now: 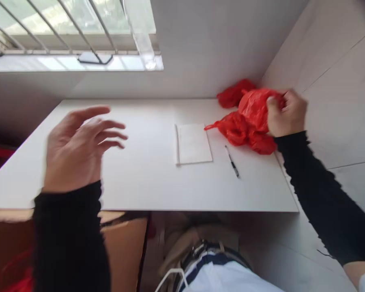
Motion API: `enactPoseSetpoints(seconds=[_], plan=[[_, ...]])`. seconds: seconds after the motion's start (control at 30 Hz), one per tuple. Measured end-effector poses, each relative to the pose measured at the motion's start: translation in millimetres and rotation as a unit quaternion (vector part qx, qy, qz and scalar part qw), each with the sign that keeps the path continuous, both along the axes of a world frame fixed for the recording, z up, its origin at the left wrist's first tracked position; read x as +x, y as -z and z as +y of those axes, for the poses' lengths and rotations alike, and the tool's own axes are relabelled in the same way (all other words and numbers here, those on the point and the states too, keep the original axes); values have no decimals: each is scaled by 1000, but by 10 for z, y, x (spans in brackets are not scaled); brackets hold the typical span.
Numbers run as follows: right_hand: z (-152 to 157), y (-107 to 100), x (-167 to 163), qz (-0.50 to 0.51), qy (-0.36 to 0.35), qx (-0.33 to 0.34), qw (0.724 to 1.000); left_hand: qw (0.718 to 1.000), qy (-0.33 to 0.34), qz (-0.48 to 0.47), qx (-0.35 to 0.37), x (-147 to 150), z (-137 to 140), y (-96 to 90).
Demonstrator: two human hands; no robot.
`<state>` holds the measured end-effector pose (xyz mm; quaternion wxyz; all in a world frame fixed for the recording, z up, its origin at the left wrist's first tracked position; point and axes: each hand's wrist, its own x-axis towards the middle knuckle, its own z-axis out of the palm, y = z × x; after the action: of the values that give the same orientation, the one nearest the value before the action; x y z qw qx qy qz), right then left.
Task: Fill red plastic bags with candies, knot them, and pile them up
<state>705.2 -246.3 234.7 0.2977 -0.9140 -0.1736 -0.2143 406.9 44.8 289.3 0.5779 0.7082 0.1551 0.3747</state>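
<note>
My right hand [287,113] is closed on a red plastic bag [255,107] at the table's back right corner. More red plastic bags [234,127] lie below and behind it, and what they contain is hidden. Over the left part of the white table [146,186] my left hand [85,142] hangs in the air, fingers apart, with nothing in it. Between the hands lies a white notepad [194,144]. A black and clear pen [232,162] rests to the right of the pad, just in front of the bags.
A cardboard box [124,247] stands below the table's front edge at the left, with something red inside. Behind the table is a barred window; a dark-edged flat object [95,58] lies on its sill. A tiled wall [346,109] borders the right side.
</note>
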Motion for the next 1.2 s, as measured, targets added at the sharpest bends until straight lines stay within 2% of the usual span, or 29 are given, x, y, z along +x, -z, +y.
enactPoseSetpoints(seconds=[0.07,0.13,0.23,0.3,0.37,0.4,0.47,0.6,0.67,0.77,0.83,0.97,1.1,1.2], plan=[[-41,-89,-275,-66,-127,40,989,998,5,49,-35,163,-192,360],[-34,-76,-530,-63,-238,81,966,994,0,109,-8,292,-398,773],[75,127,-866,6,-363,113,925,990,4,131,48,309,-666,1209],[181,336,-1040,63,-422,127,895,984,74,156,43,228,-783,1348],[262,532,-1172,105,-466,132,869,966,161,199,33,131,-858,1430],[281,609,-1225,119,-482,126,859,959,182,214,39,89,-885,1466],[270,701,-1308,133,-498,102,851,958,174,221,64,33,-927,1539],[138,716,-1405,153,-503,85,847,969,111,206,74,6,-985,1648],[77,721,-1416,165,-497,84,848,958,138,235,86,12,-1014,1649],[4,799,-1370,183,-463,65,865,922,218,298,117,45,-1080,1591],[-57,885,-1303,173,-454,60,872,911,234,318,121,94,-1139,1539],[-194,1017,-1190,153,-453,33,878,911,202,336,128,223,-1231,1502],[-243,1026,-1172,154,-440,-17,885,896,151,363,206,291,-1205,1622],[-244,1003,-1144,150,-412,-7,899,917,84,340,192,292,-1149,1694]])
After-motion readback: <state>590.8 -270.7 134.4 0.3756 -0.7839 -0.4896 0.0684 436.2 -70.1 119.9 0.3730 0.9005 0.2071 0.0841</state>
